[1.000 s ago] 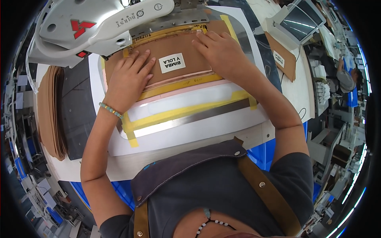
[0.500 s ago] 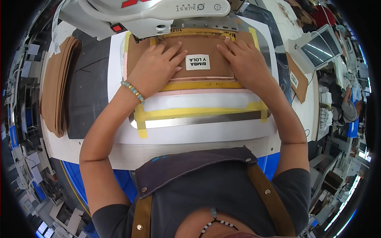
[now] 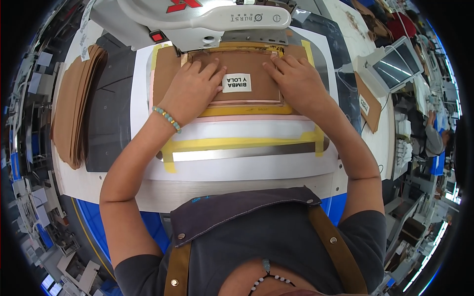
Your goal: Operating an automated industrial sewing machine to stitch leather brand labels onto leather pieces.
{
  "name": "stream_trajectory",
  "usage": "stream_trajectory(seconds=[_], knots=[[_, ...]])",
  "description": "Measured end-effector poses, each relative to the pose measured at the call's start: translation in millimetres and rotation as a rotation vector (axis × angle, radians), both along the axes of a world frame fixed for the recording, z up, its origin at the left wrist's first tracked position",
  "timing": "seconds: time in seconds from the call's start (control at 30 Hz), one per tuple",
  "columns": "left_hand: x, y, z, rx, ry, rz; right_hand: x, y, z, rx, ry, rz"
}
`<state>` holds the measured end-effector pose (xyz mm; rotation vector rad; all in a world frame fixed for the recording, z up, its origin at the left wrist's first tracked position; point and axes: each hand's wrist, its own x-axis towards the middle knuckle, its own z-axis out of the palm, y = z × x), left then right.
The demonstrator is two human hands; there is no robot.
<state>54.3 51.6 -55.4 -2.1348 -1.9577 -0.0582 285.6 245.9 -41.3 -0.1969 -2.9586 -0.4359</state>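
Pressure should be even: the left hand (image 3: 190, 91) and right hand (image 3: 298, 81) rest spread, grasping nothing visible, on the flat brown rectangular panel (image 3: 252, 64) between long yellow strips (image 3: 242, 110). A white sheet (image 3: 247, 171) partly covers the pale table (image 3: 158, 195); a white machine (image 3: 212, 20) stands beyond, a brown stack of sheets (image 3: 74, 108) left.

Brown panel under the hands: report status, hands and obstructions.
Left hand spread on brown panel, left side; right hand at right side. Panel flat, white label between hands. White machine handle beyond far edge, untouched.
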Motion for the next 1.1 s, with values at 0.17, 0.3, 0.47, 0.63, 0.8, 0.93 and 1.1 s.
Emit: stream_trajectory(seconds=[0.17,0.3,0.47,0.63,0.8,0.93,1.1], knots=[[5,-3,4,-0.025,-0.114,0.035,-16,-5,-2,-0.005,0.073,0.069],[15,2,2,0.021,-0.206,-0.019,-26,-11,-2,-0.035,0.097,0.091],[17,6,0,0.007,-0.234,-0.067,-39,-15,-3,-0.052,0.173,0.16],[13,3,-1,0.037,-0.269,-0.083,-54,-21,-4,-0.025,0.198,0.214],[7,-2,-2,0.079,-0.345,-0.066,-64,-28,-7,-0.014,0.141,0.179],[2,-4,-5,0.075,-0.406,-0.066,-74,-32,-13,0.034,0.28,0.265],[-4,-6,-9,0.115,-0.458,-0.025,-84,-38,-17,0.037,0.207,0.25]])
